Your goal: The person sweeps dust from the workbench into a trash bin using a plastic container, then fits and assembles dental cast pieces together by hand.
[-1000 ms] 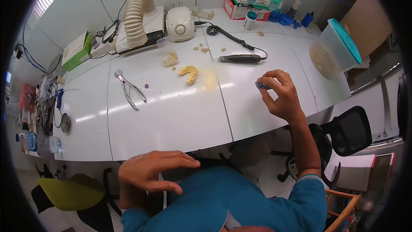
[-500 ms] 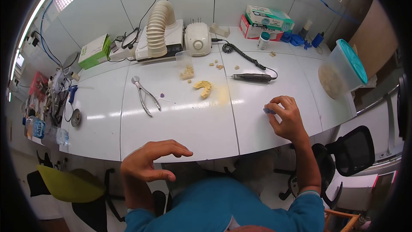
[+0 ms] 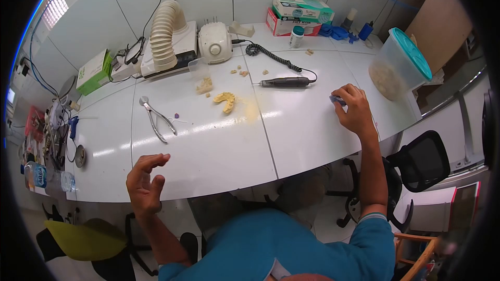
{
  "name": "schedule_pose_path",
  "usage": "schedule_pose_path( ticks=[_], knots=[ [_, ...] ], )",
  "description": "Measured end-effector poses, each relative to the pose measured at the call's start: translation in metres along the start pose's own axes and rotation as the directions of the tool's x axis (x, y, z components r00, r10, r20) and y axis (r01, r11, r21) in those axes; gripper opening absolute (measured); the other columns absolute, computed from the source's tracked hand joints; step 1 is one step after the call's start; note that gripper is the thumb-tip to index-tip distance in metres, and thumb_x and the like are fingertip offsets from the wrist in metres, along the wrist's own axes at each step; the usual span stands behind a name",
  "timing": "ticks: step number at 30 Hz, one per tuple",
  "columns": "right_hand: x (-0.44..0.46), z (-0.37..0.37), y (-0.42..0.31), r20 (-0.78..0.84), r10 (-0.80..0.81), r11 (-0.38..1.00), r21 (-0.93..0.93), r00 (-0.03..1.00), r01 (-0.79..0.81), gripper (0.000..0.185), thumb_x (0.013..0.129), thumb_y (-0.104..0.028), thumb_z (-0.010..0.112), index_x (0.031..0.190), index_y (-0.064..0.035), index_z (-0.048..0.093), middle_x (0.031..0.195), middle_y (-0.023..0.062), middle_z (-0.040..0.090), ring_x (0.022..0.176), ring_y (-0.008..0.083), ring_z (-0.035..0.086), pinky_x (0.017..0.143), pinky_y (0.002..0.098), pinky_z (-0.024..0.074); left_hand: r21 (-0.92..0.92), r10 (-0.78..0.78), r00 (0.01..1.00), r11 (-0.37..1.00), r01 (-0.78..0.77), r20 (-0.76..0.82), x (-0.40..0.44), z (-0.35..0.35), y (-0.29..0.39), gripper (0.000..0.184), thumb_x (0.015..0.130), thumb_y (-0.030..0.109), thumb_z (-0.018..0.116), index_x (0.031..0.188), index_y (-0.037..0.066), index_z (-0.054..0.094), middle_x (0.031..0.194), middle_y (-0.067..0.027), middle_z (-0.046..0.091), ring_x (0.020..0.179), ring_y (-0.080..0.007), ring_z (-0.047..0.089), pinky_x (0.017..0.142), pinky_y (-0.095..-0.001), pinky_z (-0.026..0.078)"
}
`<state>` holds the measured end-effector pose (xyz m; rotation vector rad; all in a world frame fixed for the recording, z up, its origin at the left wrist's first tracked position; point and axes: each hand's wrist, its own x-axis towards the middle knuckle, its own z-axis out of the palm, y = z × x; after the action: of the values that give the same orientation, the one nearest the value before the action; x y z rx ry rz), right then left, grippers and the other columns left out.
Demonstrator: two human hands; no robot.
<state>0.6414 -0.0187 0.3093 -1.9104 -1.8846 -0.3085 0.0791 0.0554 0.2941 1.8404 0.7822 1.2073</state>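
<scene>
My right hand (image 3: pixel 359 112) is over the right part of the white table (image 3: pixel 224 161). Its fingers pinch a small bluish-grey object (image 3: pixel 337 101), mostly covered by the fingertips. At the table's front edge on the left, my left hand (image 3: pixel 146 182) is raised with thumb and fingers apart, holding nothing. Beyond it lie metal pliers (image 3: pixel 154 119) with spread handles and a small purple piece (image 3: pixel 176 115). Mid-table sits a yellow horseshoe-shaped dental cast (image 3: pixel 225 101) beside yellow powder. A black rotary handpiece (image 3: pixel 284 82) lies farther back, left of my right hand.
A clear plastic container (image 3: pixel 201 78) holds yellowish pieces. Behind stand a white control unit (image 3: pixel 215 43) and a ribbed hose (image 3: pixel 164 34). A teal-lidded tub (image 3: pixel 396 67) is at the right, glove and mask boxes (image 3: pixel 299 15) at the back, a water bottle (image 3: pixel 35 175) far left.
The camera view has turned, shifting the table items leftward. My left hand has moved left and tilted upward. My right hand has moved farther over the table, still pinching the small object.
</scene>
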Motion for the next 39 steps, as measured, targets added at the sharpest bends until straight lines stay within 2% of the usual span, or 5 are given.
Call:
schedule_pose_path(
  ticks=[8, 21, 27, 32, 39],
  knots=[
    [0.033, -0.008, -0.11, -0.01, -0.317, 0.915, 0.259, 0.948, 0.309, 0.023, 0.082, 0.002, 0.077, 0.104, -0.0069, 0.075, 0.103, 0.0092, 0.069, 0.099, 0.031, 0.067, 0.095, 0.0449, 0.0508, 0.123, -0.029, 0.875, 0.987, 0.101, -0.484, -0.026, -0.024, -0.021, 0.031, 0.109, -0.003, 0.054, 0.138, -0.003, 0.065, 0.128, -0.0119, 0.068, 0.118, -0.0235, 0.071, 0.106, -0.0375, 0.055],
    [0.08, 0.095, -0.345, 0.036, -0.897, 0.399, 0.492, 0.44, 0.773, 0.019, 0.086, -0.004, 0.069, 0.104, -0.0047, 0.072, 0.101, 0.0135, 0.064, 0.104, 0.0301, 0.066, 0.101, 0.0489, 0.0471, 0.345, 0.251, 0.472, 0.931, 0.123, -0.845, -0.058, -0.079, -0.085, 0.032, 0.113, 0.009, 0.048, 0.142, 0.0, 0.059, 0.135, -0.0143, 0.065, 0.124, -0.0231, 0.065, 0.099, -0.0384, 0.052],
    [0.06, 0.131, -0.361, -0.037, -0.862, 0.414, 0.523, 0.505, 0.745, 0.026, 0.096, -0.028, 0.074, 0.106, -0.0048, 0.075, 0.103, 0.0109, 0.067, 0.108, 0.0294, 0.066, 0.115, 0.0562, 0.0433, 0.341, 0.179, 0.608, 0.926, 0.16, -0.773, -0.065, -0.084, -0.093, 0.038, 0.111, 0.008, 0.049, 0.147, -0.002, 0.054, 0.145, -0.0144, 0.062, 0.129, -0.025, 0.062, 0.101, -0.0387, 0.048],
    [0.072, 0.091, -0.348, -0.194, -0.785, 0.413, 0.542, 0.588, 0.732, 0.008, 0.089, -0.01, 0.071, 0.093, -0.0056, 0.064, 0.086, 0.006, 0.061, 0.089, 0.0244, 0.063, 0.094, 0.0434, 0.0509, 0.368, 0.2, 0.609, 0.915, 0.163, -0.767, -0.063, -0.084, -0.09, 0.032, 0.116, 0.011, 0.046, 0.141, -0.003, 0.059, 0.142, -0.0128, 0.065, 0.126, -0.0219, 0.065, 0.101, -0.0382, 0.048],
    [0.078, 0.046, -0.24, -0.251, -0.649, 0.625, 0.363, 0.718, 0.691, 0.018, 0.082, -0.002, 0.069, 0.1, -0.0042, 0.069, 0.095, 0.0106, 0.065, 0.098, 0.027, 0.068, 0.095, 0.045, 0.0514, 0.436, 0.254, 0.618, 0.885, 0.161, -0.744, -0.084, -0.093, -0.112, 0.036, 0.116, 0.016, 0.048, 0.144, -0.004, 0.058, 0.143, -0.015, 0.064, 0.124, -0.0233, 0.065, 0.098, -0.0374, 0.047]
  ],
)
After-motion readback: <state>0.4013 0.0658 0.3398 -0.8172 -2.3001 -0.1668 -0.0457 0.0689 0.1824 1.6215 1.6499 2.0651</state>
